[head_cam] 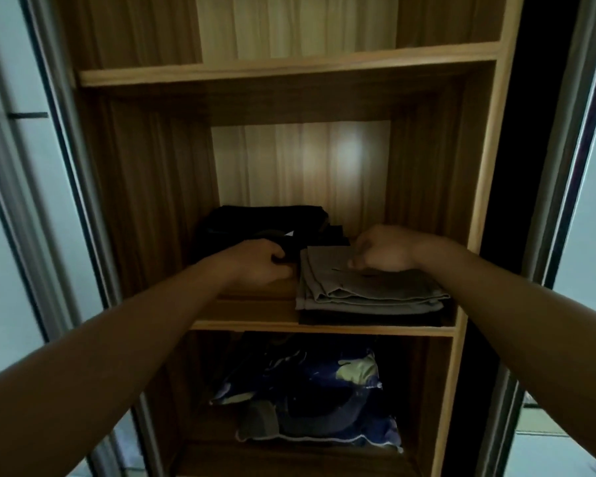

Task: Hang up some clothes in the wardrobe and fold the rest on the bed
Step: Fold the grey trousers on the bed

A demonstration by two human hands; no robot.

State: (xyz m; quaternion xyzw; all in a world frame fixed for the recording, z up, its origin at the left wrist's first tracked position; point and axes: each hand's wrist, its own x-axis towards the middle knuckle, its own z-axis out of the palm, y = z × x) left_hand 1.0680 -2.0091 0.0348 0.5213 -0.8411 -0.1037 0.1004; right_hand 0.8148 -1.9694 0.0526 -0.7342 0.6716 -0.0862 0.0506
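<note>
On the pale wooden wardrobe shelf (pixel 248 320), the left hand (pixel 265 262) grips a folded black garment (pixel 255 223) while the right hand (pixel 384 250) rests on a folded grey garment (pixel 365 289) just beside it, though I cannot tell whether it grasps the cloth.

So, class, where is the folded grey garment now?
In the head view, the folded grey garment lies on the right of the middle shelf, under the right hand, beside the black clothes.

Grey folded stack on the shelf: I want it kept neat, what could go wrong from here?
The grey folded stack lies near the shelf edge; a nudge from the right hand on it might slide it off. The left hand grips the black garment alongside; tugging could rumple both.
</note>
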